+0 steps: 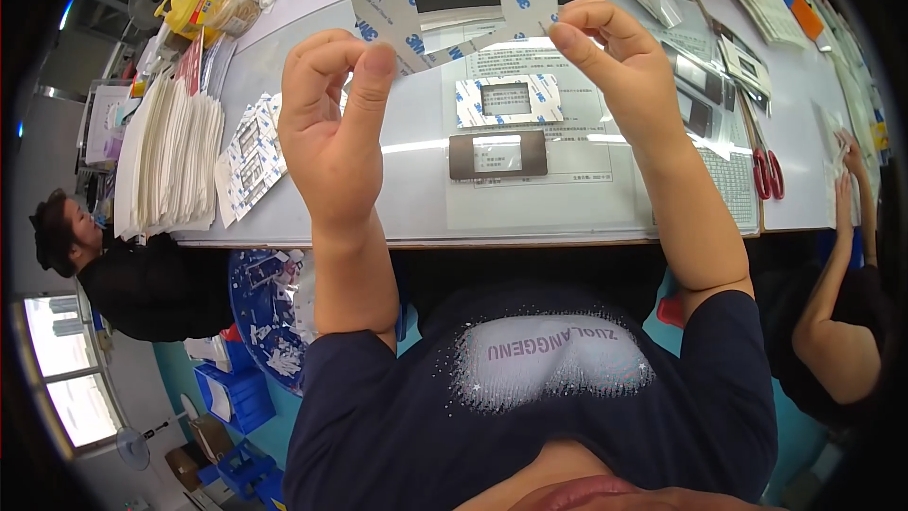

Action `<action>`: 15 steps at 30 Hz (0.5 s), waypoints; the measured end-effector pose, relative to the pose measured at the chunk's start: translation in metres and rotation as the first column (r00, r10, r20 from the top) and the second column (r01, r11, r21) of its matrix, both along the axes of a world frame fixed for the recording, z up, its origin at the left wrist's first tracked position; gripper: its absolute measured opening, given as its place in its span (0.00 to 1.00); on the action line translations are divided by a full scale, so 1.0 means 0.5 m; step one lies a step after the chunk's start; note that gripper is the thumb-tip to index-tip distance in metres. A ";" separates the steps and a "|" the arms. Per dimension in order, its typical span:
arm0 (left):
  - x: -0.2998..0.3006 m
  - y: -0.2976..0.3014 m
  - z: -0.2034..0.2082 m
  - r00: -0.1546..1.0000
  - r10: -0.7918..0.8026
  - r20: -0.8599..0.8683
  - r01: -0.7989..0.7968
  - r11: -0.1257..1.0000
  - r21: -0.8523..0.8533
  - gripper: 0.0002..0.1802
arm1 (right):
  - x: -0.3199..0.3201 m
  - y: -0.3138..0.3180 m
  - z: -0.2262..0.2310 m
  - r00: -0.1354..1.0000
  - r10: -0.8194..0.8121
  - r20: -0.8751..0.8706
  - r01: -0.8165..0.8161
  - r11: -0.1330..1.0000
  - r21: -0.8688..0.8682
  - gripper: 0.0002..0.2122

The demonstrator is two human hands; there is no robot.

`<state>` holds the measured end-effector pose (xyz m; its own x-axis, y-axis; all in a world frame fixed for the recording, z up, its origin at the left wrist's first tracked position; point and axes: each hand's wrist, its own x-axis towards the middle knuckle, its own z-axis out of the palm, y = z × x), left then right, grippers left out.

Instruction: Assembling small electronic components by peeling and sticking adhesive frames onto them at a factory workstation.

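Observation:
Between my two raised hands I hold up a rectangular adhesive frame (pixel 530 2) with a blue-printed white liner and a cut-out window. My left hand (pixel 339 123) pinches its lower left corner between thumb and fingers. At the right edge, my right hand (pixel 619 61) grips it the same way. Below it, on the table, lies a smaller adhesive frame (pixel 467 106) with the same printed liner. Nearer to me is a dark rectangular panel (pixel 463 159) with a window opening. Both rest over printed paper sheets (pixel 577 147).
A thick stack of white sheets (pixel 170 156) and more printed-liner frames (pixel 236 175) lie left. Red-handled scissors (pixel 768 173) are at the right edge. Behind stands a yellow container (pixel 186 11). A blue bin of scraps (pixel 248 308) sits below the table. Other people work on both sides.

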<state>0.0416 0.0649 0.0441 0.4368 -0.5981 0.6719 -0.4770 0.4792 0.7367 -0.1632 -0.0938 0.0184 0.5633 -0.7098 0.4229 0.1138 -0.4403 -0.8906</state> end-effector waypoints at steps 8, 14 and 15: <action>0.011 0.014 -0.056 0.903 0.259 0.342 -0.286 0.958 0.029 0.08 | -0.039 0.050 0.003 0.997 -0.041 -0.070 0.040 0.999 -0.017 0.05; -0.022 0.058 -0.157 0.930 0.035 0.365 -0.189 0.898 0.396 0.10 | -0.092 0.116 -0.101 0.928 -0.136 -0.347 0.131 0.991 -0.039 0.06; -0.023 0.063 -0.175 0.942 0.009 0.335 -0.154 0.900 0.408 0.10 | -0.096 0.122 -0.118 0.929 -0.128 -0.347 0.125 0.992 -0.033 0.07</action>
